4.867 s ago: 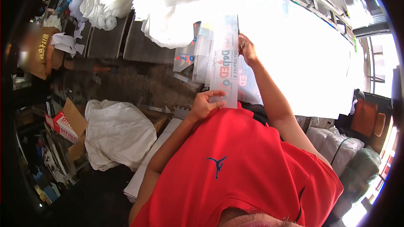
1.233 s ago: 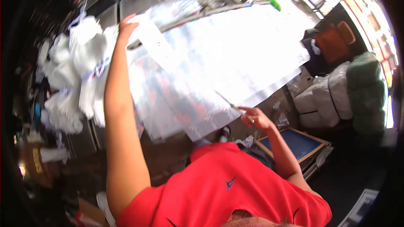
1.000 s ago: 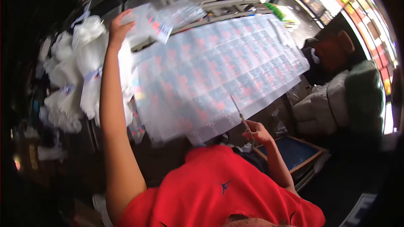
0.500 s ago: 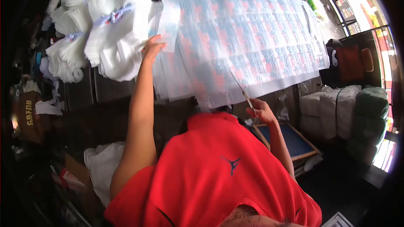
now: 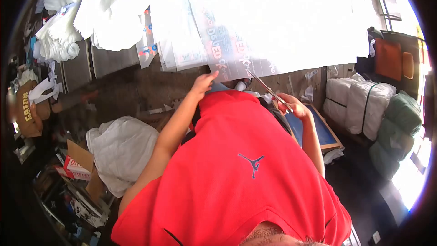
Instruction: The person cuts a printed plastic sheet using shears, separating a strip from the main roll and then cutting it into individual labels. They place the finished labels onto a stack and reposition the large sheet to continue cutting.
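A large translucent sheet (image 5: 227, 50) printed with repeated red and blue lettering lies across the table, much of it washed out by glare. My left hand (image 5: 203, 85) is at its near left corner, fingers curled with the tips pinching the edge. In my right hand (image 5: 293, 106) is a pair of scissors (image 5: 266, 87), fingers in the handles. The blades point up and left, their tips over the sheet's near edge. Smaller printed pieces (image 5: 189, 57) lie left of the sheet, and a narrow printed strip (image 5: 148, 41) hangs at the table edge.
Stacks of white fabric (image 5: 111, 18) sit at the table's left. A white cloth bundle (image 5: 120, 141) and an open carton (image 5: 79, 164) are at lower left. On the right are a blue framed screen (image 5: 314, 127), strapped white bales (image 5: 364, 105) and a green bale (image 5: 398, 130).
My left hand has left the smaller pieces and come down and right to the big sheet's corner. The view has tilted lower, and glare now covers most of the sheet. Scissors stay in my right hand.
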Available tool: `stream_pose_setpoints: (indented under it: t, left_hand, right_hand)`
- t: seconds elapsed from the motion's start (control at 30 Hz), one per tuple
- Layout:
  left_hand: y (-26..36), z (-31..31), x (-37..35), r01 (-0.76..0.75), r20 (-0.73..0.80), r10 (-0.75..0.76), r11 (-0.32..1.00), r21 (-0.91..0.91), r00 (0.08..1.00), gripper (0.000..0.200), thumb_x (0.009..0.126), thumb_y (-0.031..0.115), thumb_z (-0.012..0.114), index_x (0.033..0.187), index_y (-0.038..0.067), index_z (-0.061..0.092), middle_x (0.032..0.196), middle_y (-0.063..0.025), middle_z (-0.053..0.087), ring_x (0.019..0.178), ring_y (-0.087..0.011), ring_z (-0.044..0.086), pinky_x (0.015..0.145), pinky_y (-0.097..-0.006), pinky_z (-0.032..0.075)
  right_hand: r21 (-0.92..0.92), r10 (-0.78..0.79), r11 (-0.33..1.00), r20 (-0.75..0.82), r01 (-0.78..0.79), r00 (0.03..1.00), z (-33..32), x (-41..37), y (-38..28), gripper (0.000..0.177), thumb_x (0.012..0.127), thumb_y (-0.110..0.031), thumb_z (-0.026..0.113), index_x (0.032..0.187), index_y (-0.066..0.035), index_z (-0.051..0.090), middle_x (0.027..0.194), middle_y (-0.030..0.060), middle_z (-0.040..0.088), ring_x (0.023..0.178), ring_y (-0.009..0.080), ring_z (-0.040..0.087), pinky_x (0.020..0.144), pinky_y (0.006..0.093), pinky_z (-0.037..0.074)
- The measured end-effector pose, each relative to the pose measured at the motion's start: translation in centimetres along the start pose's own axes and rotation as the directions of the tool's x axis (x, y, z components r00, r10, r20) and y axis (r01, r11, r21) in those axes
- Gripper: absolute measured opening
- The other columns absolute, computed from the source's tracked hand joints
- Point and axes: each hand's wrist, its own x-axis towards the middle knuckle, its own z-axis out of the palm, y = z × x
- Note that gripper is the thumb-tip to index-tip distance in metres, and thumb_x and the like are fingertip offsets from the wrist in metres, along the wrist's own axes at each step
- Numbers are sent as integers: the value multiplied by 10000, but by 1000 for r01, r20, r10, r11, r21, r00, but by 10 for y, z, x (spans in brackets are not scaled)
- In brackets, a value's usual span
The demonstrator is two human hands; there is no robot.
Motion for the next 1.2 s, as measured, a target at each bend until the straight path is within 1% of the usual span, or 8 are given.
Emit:
stream_pose_setpoints:
  t: [0.07, 0.23, 0.4, 0.6, 0.73, 0.83, 0.93, 1.2]
  left_hand:
    - [-2, 21, 12, -24, 43, 26, 999, -44, 999, 478, 848, 362, 763, 1138, 1, 647, 1032, -52, 636, 863, -148, 575, 785, -289, 474]
    - [84, 52, -70, -684, 64, 692, 722, -103, 719, 205, 890, 31, 673, 1086, -11, 632, 1030, -49, 658, 902, -113, 609, 813, -271, 489]
    - [70, 37, -47, -593, -111, 586, 804, -42, 803, 682, 831, -15, 714, 1412, -37, 359, 1037, -113, 683, 950, -151, 657, 810, -274, 516]
    - [47, 41, -46, -713, -40, 714, 692, -113, 699, 955, 821, -119, 668, 1552, 105, 95, 1150, -171, 633, 1025, -191, 635, 889, -343, 533]
    - [43, 46, -67, -695, -86, 695, 718, 29, 714, 907, 841, -127, 633, 1555, 78, 113, 1209, -160, 613, 1034, -193, 630, 918, -334, 522]
    - [37, 50, -63, -724, -84, 722, 689, 3, 687, 688, 869, -105, 612, 1487, 1, 327, 1180, -112, 627, 1009, -162, 625, 845, -312, 556]
    - [34, 42, -54, -508, -16, 508, 860, -47, 861, 490, 885, -56, 627, 1361, -11, 518, 1133, -95, 634, 956, -127, 619, 765, -290, 571]
    - [48, 46, -69, -576, -42, 577, 817, 24, 816, 386, 867, -19, 674, 1244, -63, 600, 1124, -96, 644, 949, -118, 624, 816, -273, 549]
  right_hand:
    - [-50, 52, 997, 3, -52, 999, -4, -1, -5, 515, 905, -372, 640, 1256, -5, 558, 833, -14, 556, 736, 98, 481, 650, 255, 398]
    - [-190, 64, 981, 105, -43, 992, 9, -31, -52, 514, 927, -400, 607, 1253, -5, 565, 736, -23, 499, 691, 97, 462, 636, 257, 387]
    - [-73, -15, 997, 238, 33, 971, 17, -37, -59, 642, 966, -521, 512, 1341, -1, 526, 755, 16, 522, 678, 116, 485, 667, 258, 408]
    - [68, 82, 993, 224, -99, 971, 32, -24, -40, 571, 995, -568, 434, 890, -28, 590, 674, 35, 524, 586, 128, 510, 587, 274, 422]
    - [218, 95, 967, 177, -133, 980, 49, -19, -28, 534, 1014, -532, 416, 1158, -44, 576, 704, 33, 534, 585, 128, 516, 557, 255, 412]
    - [378, -47, 925, 198, -32, 979, 61, -13, -36, 655, 1037, -471, 403, 1562, -160, 164, 708, 36, 532, 585, 128, 514, 585, 252, 409]
    - [338, -79, 940, 100, 41, 992, 76, 2, -52, 624, 1039, -472, 395, 1551, -169, 207, 703, 42, 525, 584, 134, 516, 593, 256, 426]
    - [416, -89, 908, 63, 54, 994, 97, 24, -63, 542, 1014, -526, 424, 1381, -127, 419, 659, 39, 474, 596, 130, 504, 584, 251, 455]
